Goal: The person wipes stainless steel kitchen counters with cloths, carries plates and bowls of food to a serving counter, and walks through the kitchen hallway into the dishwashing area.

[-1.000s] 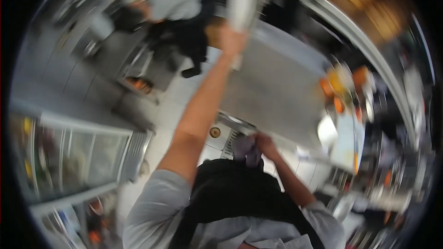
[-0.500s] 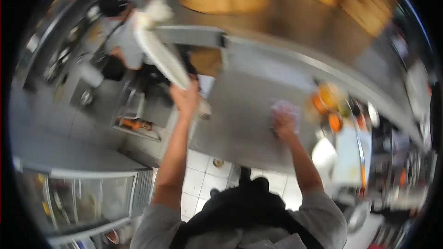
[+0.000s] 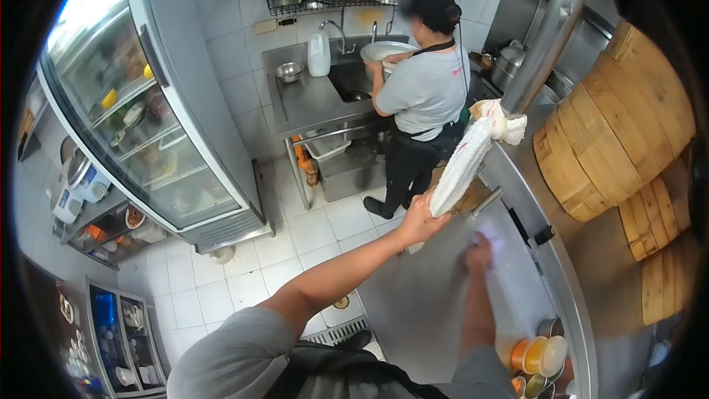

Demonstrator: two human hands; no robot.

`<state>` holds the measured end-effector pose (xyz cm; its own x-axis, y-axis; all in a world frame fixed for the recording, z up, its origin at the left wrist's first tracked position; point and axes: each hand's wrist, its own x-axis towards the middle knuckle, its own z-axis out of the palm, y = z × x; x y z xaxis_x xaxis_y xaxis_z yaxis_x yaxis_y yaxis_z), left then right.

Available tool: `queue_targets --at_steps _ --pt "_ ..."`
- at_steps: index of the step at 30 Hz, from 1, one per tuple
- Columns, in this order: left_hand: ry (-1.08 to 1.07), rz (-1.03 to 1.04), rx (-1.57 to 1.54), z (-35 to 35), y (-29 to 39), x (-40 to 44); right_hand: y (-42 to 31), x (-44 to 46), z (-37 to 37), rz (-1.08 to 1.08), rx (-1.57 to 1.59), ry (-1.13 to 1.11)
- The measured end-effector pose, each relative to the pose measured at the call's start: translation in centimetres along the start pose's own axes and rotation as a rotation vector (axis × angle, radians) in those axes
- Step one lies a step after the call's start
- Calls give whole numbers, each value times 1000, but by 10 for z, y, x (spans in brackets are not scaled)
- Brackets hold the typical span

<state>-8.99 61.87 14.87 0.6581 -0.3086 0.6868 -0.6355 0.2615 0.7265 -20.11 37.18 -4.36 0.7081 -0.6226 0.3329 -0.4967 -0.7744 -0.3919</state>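
Observation:
My left hand [image 3: 422, 220] is closed around the lower end of a white towel [image 3: 467, 159]. The towel's upper end is knotted around a metal pole [image 3: 550, 37]. On the steel counter [image 3: 413, 303], my right hand [image 3: 479, 253] presses a pale purple cloth [image 3: 490, 242] against the surface. Motion blurs this hand and the cloth, and part of the cloth is under the fingers.
A person [image 3: 432, 85] stands at the sink, holding a large metal bowl [image 3: 384, 50]. Bamboo steamers [image 3: 609, 133] are on the right shelf. Sauce containers [image 3: 539, 355] stand at the counter's near right. A glass-door fridge [image 3: 159, 148] is at left.
The view has turned left, bringing the sink and fridge into clear sight. My right hand has moved with the cloth toward the counter's far end, closer to the left hand, which still holds the towel.

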Motion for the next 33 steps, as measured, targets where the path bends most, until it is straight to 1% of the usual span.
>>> queue_targets --at_steps 1,2,4,6,7,8,9,10,12,14,16,17,18,19,20,21,22,23,24,25,26,27,29,31,33 --pt "-15 43 65 -1 -5 -1 -32 -18 14 -25 21 36" --pt "-37 85 133 5 -8 -3 -59 -39 25 -16 110 49" --pt "-61 42 41 5 -2 0 -94 -89 47 -184 232 59" --pt "-108 59 2 4 1 3 -152 -149 23 -291 376 67" --pt "-115 45 -14 3 3 4 -170 -180 12 -264 361 69" --pt "-126 31 -31 2 6 5 -184 -211 3 -252 388 -30" --pt "-171 -32 -9 -2 11 4 -195 -244 -4 -231 417 -126" --pt "-218 -92 15 -6 15 3 -201 -276 -10 -194 404 -116" --pt "-341 -119 170 -15 22 2 -212 -345 -22 -51 328 -489" --pt "-383 -117 142 -28 19 -15 -232 -408 -43 339 557 -637" --pt "-388 -34 240 -43 0 -31 -232 -459 -60 524 653 -583" --pt "-402 -23 224 -53 2 -40 -234 -466 -76 508 669 -518" --pt "-308 18 207 -64 4 -56 -234 -475 -93 496 688 -454" --pt "-218 56 190 -74 8 -69 -231 -476 -106 443 714 -297" --pt "-246 56 179 -87 24 -76 -233 -464 -125 393 734 -143" --pt "-318 -77 -16 -99 41 -84 -230 -451 -150 386 202 -121" --pt "-379 -227 -202 -115 61 -94 -231 -433 -170 349 263 87" --pt "-384 -336 -268 -122 79 -103 -245 -408 -201 391 207 92" --pt "-386 -374 -254 -128 89 -114 -233 -386 -210 156 292 289" --pt "-405 -338 -262 -132 94 -121 -256 -362 -237 287 359 263" --pt "-428 -295 -276 -136 99 -126 -257 -340 -249 259 334 258" --pt "-396 -263 -283 -139 104 -131 -267 -321 -258 244 326 241" --pt "-375 -305 -234 -147 92 -139 -275 -303 -259 227 313 237" --pt "-322 -340 -136 -160 91 -135 -273 -295 -238 -114 291 386" --pt "-292 -227 -21 -172 68 -137 -284 -319 -201 117 664 208"
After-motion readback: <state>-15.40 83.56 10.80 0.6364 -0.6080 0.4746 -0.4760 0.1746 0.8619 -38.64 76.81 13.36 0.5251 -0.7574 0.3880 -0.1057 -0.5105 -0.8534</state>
